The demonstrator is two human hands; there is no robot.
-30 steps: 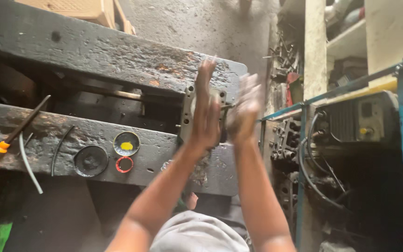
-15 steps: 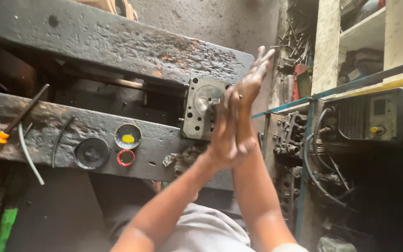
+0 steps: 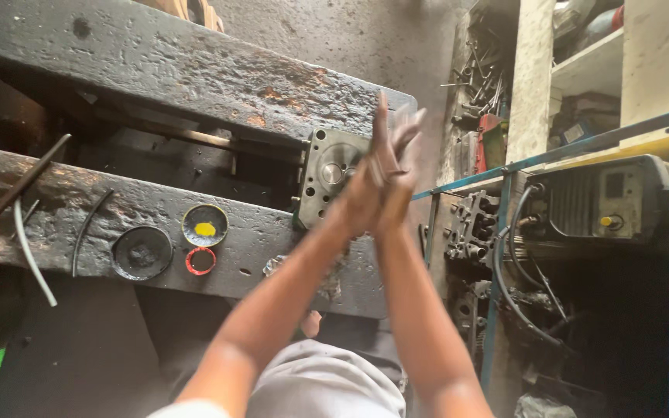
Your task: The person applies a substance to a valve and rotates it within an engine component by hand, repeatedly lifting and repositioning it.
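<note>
My left hand (image 3: 367,182) and my right hand (image 3: 401,172) are pressed palm to palm, fingers straight and pointing up, blurred by motion. Whether anything lies between the palms is hidden. They hover above a grey metal cylinder head (image 3: 327,179) with round valve seats and bolt holes, which rests across the gap between two dark, greasy beams (image 3: 218,73). On the nearer beam lie a round tin with a yellow blob (image 3: 204,225), a small red-rimmed ring (image 3: 200,261) and a black round lid (image 3: 142,252).
A screwdriver with an orange handle (image 3: 9,197) and a pale hose (image 3: 31,255) lie at the left. A blue metal frame (image 3: 505,232) at the right holds a grey machine (image 3: 598,201) with cables. Engine parts (image 3: 470,228) and loose rods (image 3: 482,77) sit beside it.
My joined hands have slid against each other and shifted slightly right and up, away from the cylinder head. The camera view has tilted a little.
</note>
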